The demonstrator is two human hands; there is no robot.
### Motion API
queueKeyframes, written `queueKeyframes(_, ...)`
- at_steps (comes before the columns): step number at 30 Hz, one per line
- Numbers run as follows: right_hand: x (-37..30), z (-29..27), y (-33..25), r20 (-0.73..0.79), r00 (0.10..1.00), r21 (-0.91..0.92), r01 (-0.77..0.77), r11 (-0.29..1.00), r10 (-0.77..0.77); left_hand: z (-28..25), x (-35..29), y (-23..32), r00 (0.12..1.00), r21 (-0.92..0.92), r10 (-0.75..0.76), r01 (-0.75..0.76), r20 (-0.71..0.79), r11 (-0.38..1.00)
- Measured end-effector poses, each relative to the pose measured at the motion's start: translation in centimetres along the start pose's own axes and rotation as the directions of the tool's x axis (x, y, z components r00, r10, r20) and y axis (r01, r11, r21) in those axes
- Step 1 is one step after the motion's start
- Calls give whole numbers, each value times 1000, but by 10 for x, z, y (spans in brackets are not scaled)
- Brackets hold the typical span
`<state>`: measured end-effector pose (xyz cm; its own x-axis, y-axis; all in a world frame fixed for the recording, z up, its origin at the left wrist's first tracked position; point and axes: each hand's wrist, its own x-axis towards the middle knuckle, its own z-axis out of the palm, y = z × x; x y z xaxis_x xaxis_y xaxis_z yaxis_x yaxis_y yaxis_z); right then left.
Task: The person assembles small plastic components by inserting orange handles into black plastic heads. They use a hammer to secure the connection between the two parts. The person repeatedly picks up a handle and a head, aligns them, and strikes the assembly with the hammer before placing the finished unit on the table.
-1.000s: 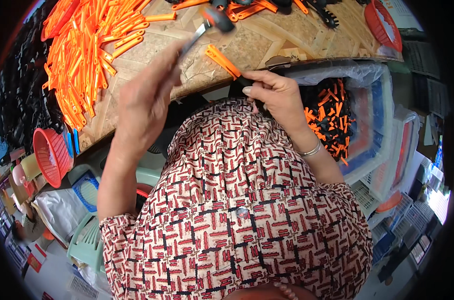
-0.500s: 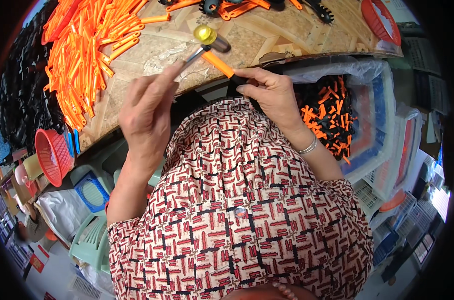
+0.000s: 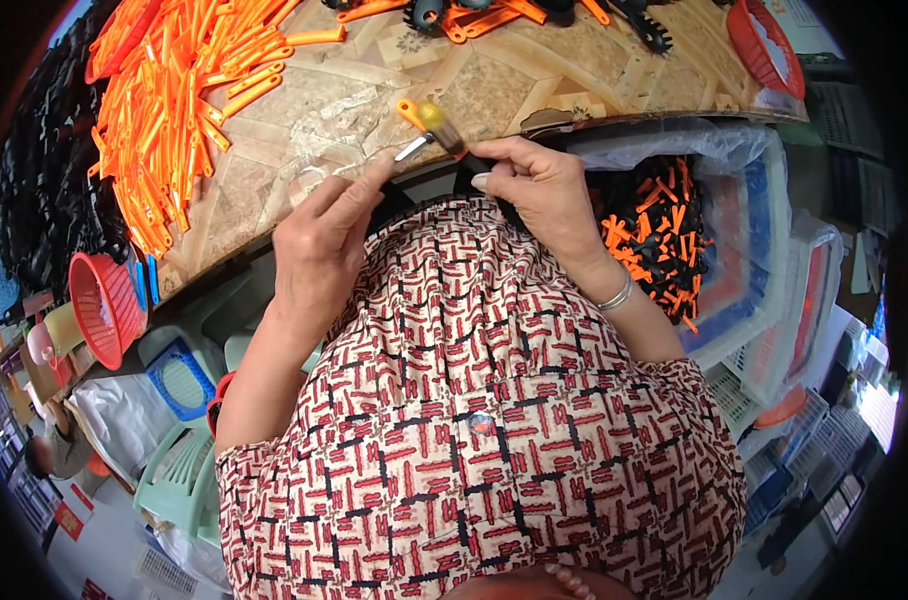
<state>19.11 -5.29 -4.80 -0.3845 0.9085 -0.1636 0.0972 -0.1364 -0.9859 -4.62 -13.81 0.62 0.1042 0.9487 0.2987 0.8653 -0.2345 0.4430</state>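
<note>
My left hand (image 3: 319,245) is closed round a small hammer (image 3: 446,132) with a metal shaft and a yellow-faced head, slightly smeared by motion. Its head lies over an orange handle (image 3: 409,112) at the table's near edge, hiding part of it. At the handle's near end my right hand (image 3: 546,185) pinches a dark piece, which looks like the black part of a kitchen utensil. Most of that black part is hidden below the fingers. From this view I cannot tell whether the hammer head touches the handle.
A big heap of orange handles (image 3: 174,120) covers the table's left side, beside a mass of black parts (image 3: 49,180). Several black-and-orange utensils (image 3: 474,18) lie at the far edge. To my right stands a plastic-lined bin (image 3: 754,220) of orange and black pieces. Red baskets (image 3: 107,310) flank the table.
My left hand has come down and to the right, bringing the hammer head from beside the orange handle's far end to over its middle. My right hand stays almost in place.
</note>
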Motion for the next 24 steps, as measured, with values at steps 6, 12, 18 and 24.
queueKeyframes(6, 1, -26, -7, 32, 996, -60, -77, 995, 79, -11, 9, -12, 964, -259, -182, 128, -196, 957)
queueKeyframes(12, -21, -197, -42, 51, 996, -577, -35, 816, 79, -15, -7, -56, 768, -817, -627, 442, 132, 370)
queueKeyframes(18, 37, -142, -79, -88, 905, -749, 215, 627, -416, -17, 20, -60, 749, -930, -629, 351, 207, 112)
queueKeyframes(24, 135, -6, -115, 453, 470, -826, 541, -158, -758, -18, 13, -54, 696, -960, -704, 270, 141, 74)
